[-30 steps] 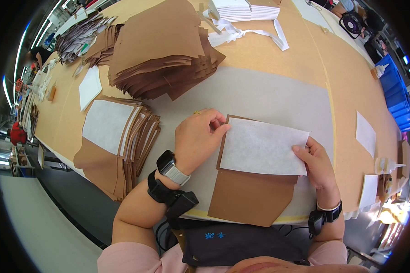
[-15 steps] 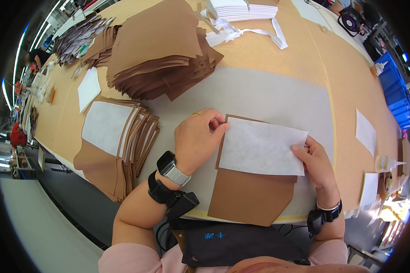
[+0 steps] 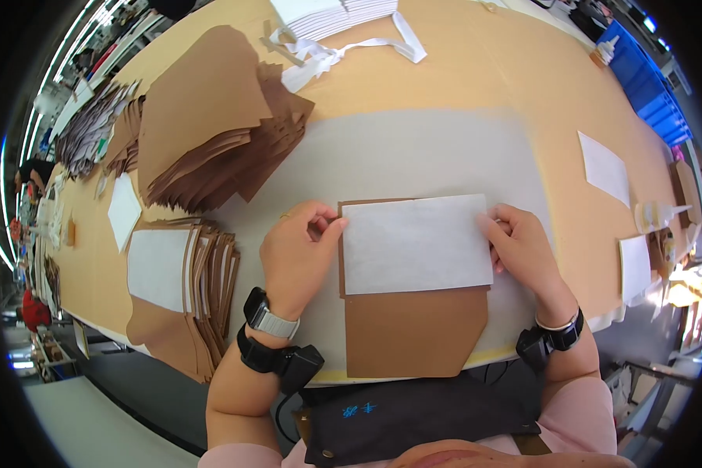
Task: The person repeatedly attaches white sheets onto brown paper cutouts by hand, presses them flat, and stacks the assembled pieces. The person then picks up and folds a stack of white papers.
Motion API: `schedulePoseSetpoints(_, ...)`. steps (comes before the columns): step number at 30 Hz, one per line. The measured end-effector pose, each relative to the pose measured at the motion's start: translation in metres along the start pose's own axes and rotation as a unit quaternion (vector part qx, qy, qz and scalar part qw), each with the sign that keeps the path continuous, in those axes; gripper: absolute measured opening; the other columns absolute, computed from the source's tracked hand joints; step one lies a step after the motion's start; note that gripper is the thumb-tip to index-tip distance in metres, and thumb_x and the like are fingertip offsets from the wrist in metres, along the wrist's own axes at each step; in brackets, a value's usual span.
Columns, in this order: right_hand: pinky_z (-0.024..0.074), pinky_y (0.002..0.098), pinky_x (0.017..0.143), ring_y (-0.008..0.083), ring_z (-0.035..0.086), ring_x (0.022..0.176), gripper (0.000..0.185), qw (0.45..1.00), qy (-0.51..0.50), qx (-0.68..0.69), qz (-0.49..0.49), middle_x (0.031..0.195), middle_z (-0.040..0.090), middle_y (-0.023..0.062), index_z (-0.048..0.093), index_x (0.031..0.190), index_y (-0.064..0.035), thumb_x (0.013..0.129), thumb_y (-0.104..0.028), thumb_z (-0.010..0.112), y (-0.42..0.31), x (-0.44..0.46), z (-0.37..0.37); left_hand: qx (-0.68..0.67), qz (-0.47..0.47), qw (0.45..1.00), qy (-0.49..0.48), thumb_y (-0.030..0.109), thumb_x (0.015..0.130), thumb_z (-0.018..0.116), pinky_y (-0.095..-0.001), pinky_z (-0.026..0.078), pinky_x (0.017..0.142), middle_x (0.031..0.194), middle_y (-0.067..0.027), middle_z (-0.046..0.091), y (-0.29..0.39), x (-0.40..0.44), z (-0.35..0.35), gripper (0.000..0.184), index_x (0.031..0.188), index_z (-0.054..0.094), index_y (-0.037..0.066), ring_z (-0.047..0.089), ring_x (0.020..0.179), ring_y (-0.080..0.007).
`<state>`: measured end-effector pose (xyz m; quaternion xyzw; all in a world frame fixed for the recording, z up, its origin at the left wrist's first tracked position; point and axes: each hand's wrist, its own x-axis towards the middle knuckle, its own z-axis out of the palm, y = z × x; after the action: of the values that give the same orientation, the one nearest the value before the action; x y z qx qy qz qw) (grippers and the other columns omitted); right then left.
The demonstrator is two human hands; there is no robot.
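Note:
A white rectangular sheet (image 3: 417,248) lies over the upper part of a brown flat piece (image 3: 413,335) in front of me, with a thin brown strip showing along its left and top edges. My left hand (image 3: 298,243) pinches the upper left corner, thumb and forefinger closed on the edge of the sheet and the brown layer. At the upper right edge, my right hand (image 3: 522,246) has its thumb on top of the white sheet and its fingers curled at the side. A grey mat (image 3: 437,156) lies under the work.
Left of my left arm stands a stack of brown pieces with white sheets (image 3: 160,269). Behind it rises a tall pile of brown sheets (image 3: 203,101). White stacked sheets (image 3: 335,15) with a white ribbon (image 3: 366,45), a squeeze bottle (image 3: 659,216) and a blue bin (image 3: 647,82) stand farther off.
My right hand has moved up the right edge toward the top corner. The white sheet, tilted before, now lies squarer on the brown piece. The camera view has turned somewhat.

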<state>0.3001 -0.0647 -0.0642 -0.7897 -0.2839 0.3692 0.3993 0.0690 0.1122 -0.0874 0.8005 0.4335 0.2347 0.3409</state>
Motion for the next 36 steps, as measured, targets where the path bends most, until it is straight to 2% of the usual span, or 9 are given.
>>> schedulePoseSetpoints(3,0.0397,0.0251,0.046,0.0075,0.051,0.047,0.03,1.0,0.025,-0.016,0.003,0.055,0.057,0.0037,0.064,0.088,0.0024,0.098,-0.026,0.062,-0.0058,-0.004,0.0028,0.0,-0.031,0.999,-0.015,0.015,0.083,0.077,-0.0277,0.049,0.063,0.075,-0.0031,0.066,0.0045,0.0005,-0.0021,0.015,0.091,0.07,0.005,0.059,0.066,-0.0135)
schedulePoseSetpoints(5,0.0404,0.0311,0.048,0.0122,0.051,0.046,0.03,0.995,0.042,-0.082,-0.043,0.055,0.057,0.0093,0.063,0.086,0.0035,0.097,-0.025,0.063,-0.0052,-0.0044,0.0021,-0.002,-0.024,0.999,-0.023,0.015,0.083,0.077,-0.0271,0.048,0.063,0.075,-0.0031,0.065,0.0031,0.0012,-0.0022,0.015,0.091,0.07,0.004,0.059,0.066,-0.0129)
schedulePoseSetpoints(8,0.0408,0.0361,0.051,0.018,0.049,0.045,0.031,0.995,0.05,-0.075,-0.028,0.054,0.056,0.0126,0.063,0.081,0.004,0.095,-0.024,0.064,-0.0054,-0.0047,0.0036,0.001,-0.018,1.0,-0.025,0.014,0.083,0.077,-0.0262,0.047,0.062,0.075,-0.003,0.064,0.003,0.0022,-0.0021,0.015,0.091,0.069,0.003,0.057,0.065,-0.0119)
schedulePoseSetpoints(21,0.0485,0.0345,0.052,0.023,0.062,0.045,0.031,0.993,0.037,-0.11,-0.018,0.053,0.061,0.0119,0.063,0.075,0.0029,0.094,-0.021,0.061,-0.0085,-0.0016,0.0037,-0.004,-0.01,1.0,-0.023,0.013,0.084,0.076,-0.0262,0.045,0.06,0.075,-0.0025,0.063,0.0032,0.0026,-0.002,0.015,0.09,0.069,0.002,0.054,0.063,-0.0108)
schedulePoseSetpoints(24,0.0491,0.0342,0.052,0.0216,0.062,0.045,0.029,0.991,0.038,-0.121,-0.045,0.053,0.061,0.011,0.063,0.075,0.0017,0.094,-0.02,0.061,-0.0025,-0.0002,0.0031,-0.004,-0.012,1.0,-0.025,0.013,0.084,0.076,-0.0258,0.045,0.06,0.075,-0.0023,0.063,0.0035,0.0026,-0.0021,0.015,0.09,0.069,0.002,0.054,0.063,-0.0105)
schedulePoseSetpoints(26,0.0422,0.0298,0.046,0.0129,0.055,0.042,0.03,0.994,0.016,-0.104,-0.025,0.054,0.058,0.0064,0.061,0.079,0.0023,0.097,-0.021,0.06,-0.0042,-0.0003,0.0026,-0.003,-0.011,1.0,-0.025,0.013,0.084,0.076,-0.0257,0.045,0.06,0.075,-0.0021,0.063,0.0037,0.0029,-0.0022,0.015,0.09,0.069,0.001,0.054,0.063,-0.0104)
schedulePoseSetpoints(27,0.0422,0.0298,0.046,0.0129,0.055,0.042,0.03,0.994,0.017,-0.105,-0.024,0.054,0.058,0.0064,0.061,0.079,0.0023,0.097,-0.021,0.06,-0.0042,-0.0002,0.0026,-0.004,-0.012,1.0,-0.026,0.013,0.084,0.076,-0.0255,0.045,0.06,0.075,-0.002,0.063,0.0035,0.0028,-0.0023,0.015,0.091,0.069,0.002,0.054,0.063,-0.0102)
schedulePoseSetpoints(33,0.0442,0.0294,0.045,0.0148,0.058,0.041,0.03,0.992,0.022,-0.119,-0.021,0.055,0.06,0.0069,0.062,0.079,0.0028,0.096,-0.022,0.061,-0.0048,0.0003,0.0038,-0.004,-0.015,0.999,-0.028,0.013,0.084,0.076,-0.0251,0.045,0.06,0.074,-0.0017,0.063,0.003,0.0031,-0.0022,0.014,0.09,0.069,0.002,0.054,0.062,-0.0099)
schedulePoseSetpoints(36,0.0508,0.0343,0.056,0.0214,0.062,0.045,0.029,0.988,0.03,-0.147,-0.022,0.051,0.061,0.0095,0.062,0.072,-0.0014,0.093,-0.021,0.056,-0.0086,-0.0008,0.0041,0.002,-0.015,0.999,-0.028,0.013,0.084,0.076,-0.0251,0.045,0.06,0.074,-0.0015,0.063,0.0045,0.0032,-0.0025,0.014,0.09,0.07,0.002,0.054,0.062,-0.0099)
